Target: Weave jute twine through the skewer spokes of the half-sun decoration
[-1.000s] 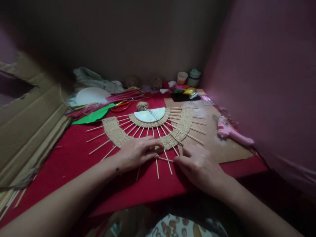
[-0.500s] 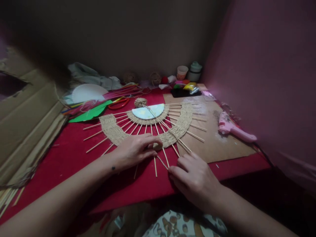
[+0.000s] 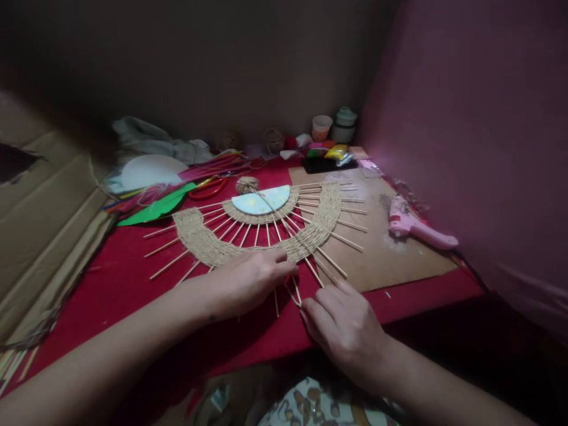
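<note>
A half-round woven piece [image 3: 322,222] of thin sticks fanning out, with bands of tan twine, lies on the red table. Its centre is a pale blue half-disc [image 3: 261,201] with yellow marks. My left hand [image 3: 255,275] rests over the lower edge of the outer band, fingers closed around a stick and the twine; the fingertips partly hide the spot. My right hand [image 3: 339,316] pinches the twine [image 3: 293,294] near the tip of a stick, right of my left hand. From a twine ball [image 3: 247,185] behind the half-disc, a strand runs across the weave toward my right hand.
Brown cardboard [image 3: 386,260] lies under the right side, with a pink glue gun [image 3: 417,225] on it. Red-handled scissors [image 3: 208,189], green sheet [image 3: 157,206] and white plate [image 3: 151,171] lie back left. A cup [image 3: 322,127] and a jar [image 3: 345,125] stand behind. Large cardboard [image 3: 48,231] leans left.
My left hand has shifted right along the outer band, closer to my right hand. The twine between them now bends in a narrow loop beside a stick. The view has moved slightly.
</note>
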Demonstrator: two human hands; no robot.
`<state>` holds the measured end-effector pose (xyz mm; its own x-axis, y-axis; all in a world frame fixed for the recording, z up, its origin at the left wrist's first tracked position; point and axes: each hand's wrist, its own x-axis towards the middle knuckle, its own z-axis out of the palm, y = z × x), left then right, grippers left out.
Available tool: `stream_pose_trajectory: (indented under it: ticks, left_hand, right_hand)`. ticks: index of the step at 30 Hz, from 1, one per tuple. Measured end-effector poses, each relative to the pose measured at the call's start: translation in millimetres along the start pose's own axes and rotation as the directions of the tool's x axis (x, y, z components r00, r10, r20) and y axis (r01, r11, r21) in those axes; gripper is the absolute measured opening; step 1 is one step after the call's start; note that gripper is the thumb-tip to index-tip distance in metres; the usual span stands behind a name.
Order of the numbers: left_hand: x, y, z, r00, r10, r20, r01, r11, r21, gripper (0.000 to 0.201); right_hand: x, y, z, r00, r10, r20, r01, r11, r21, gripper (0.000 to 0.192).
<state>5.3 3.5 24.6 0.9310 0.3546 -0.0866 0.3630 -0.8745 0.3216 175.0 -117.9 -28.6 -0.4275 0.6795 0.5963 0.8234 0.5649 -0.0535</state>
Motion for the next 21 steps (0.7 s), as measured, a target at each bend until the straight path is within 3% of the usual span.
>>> stream_pose_trajectory:
  ticks: [5,11,15,21]
  left_hand:
    - [7,-9,2.5,0.999,0.031,0.028,-0.031,1.0,0.001,0.017]
    - [5,-10,5.0,0.999,0.053,0.013,-0.053,0.999,0.005,0.015]
    - [1,-7,4.8,1.0,0.03,-0.007,-0.031,0.999,-0.022,0.018]
    - [3,-12,13.5,0.998,0.036,-0.045,-0.037,0.999,-0.011,0.016]
  right_hand:
    - [5,-4,-2,0.997,0.073,0.038,-0.073,0.997,-0.015,0.024]
    - [9,-3,-5,0.995,-0.018,0.094,0.026,0.996,-0.081,0.03]
    - [10,-2,-5,0.994,0.066,0.085,-0.061,0.996,-0.065,0.025]
    - [14,-8,-2,0.991,0.113,0.075,-0.099,0.981,-0.168,0.027]
